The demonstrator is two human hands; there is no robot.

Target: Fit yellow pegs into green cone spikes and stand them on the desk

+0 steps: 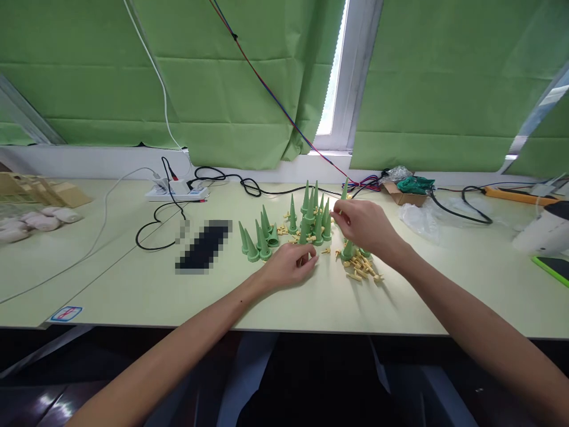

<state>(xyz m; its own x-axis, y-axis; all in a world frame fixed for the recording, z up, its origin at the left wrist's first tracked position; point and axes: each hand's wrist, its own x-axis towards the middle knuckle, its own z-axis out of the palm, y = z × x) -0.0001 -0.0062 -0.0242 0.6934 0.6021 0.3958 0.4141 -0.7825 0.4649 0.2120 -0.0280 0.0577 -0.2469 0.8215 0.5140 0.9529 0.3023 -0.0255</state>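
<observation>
Pointed green plastic cones with round bases stand close together on the table in front of me. My left hand rests on the tabletop just before them, fingers curled in; whatever they may hold is hidden. Raised over the right side of the cluster is my right hand, its thumb and fingers pinched together; what lies between them is too small to name. Below it, more cones stand beside a loose pile of small pale-yellow plastic pieces. Another group of cones is left of my left hand, one tipped over.
A blurred-out dark rectangle lies left of the cones. Behind are a white power strip and black cables. Rightward are a small cardboard box, clear plastic and a green-edged device. Pale rounded objects lie far left.
</observation>
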